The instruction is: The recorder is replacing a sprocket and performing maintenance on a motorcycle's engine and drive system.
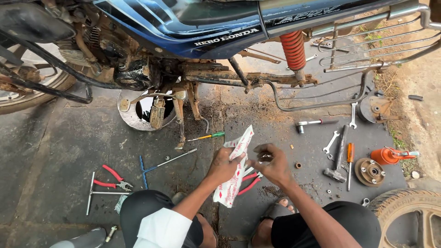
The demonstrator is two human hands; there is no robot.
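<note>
A blue motorcycle (202, 23) stands across the far side of the paved floor (69, 151), its orange rear spring (292, 48) and chrome side guard (376, 46) toward the far right corner. A loose tyre and wheel (409, 216) lies at the near right corner. In the middle of the floor, near the near edge, a person squats and holds a white-and-red plastic packet (234, 170). Its long axis runs steeply, top end pointing away toward the motorcycle and slightly right, bottom end hanging toward the knees. The left hand (223, 166) reaches in from the lower left, forearm slanted up, fingers clenched on the packet's left edge. The right hand (272, 165) comes from the lower right, fingers curled beside the packet's upper right edge, pinching something small that cannot be made out. Red-handled pliers (112, 180) lie left; a hammer (338, 158), spanners (330, 142) and an orange-handled screwdriver (350, 158) lie right.
</note>
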